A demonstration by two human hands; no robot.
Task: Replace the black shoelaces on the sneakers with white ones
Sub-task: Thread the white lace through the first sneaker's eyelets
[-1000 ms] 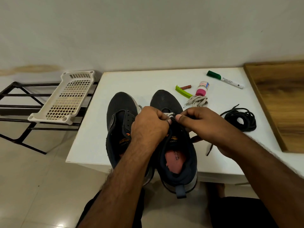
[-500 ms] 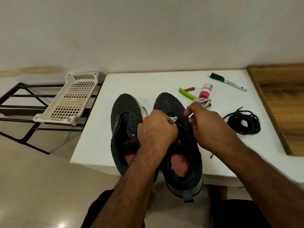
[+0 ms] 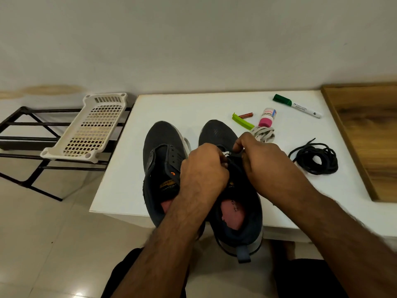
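Head view: both hands (image 3: 232, 166) pinch white lace (image 3: 226, 153) on right sneaker (image 3: 234, 190).

A plain white wall (image 3: 193, 39) is backing a white rectangular table (image 3: 171, 108); a black metal rack (image 3: 25, 134) is standing on pale glossy floor tiles (image 3: 43, 244).

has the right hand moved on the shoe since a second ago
Yes. The right hand has shifted toward the toe of the right sneaker, closer to the white lace bundle lying on the table.
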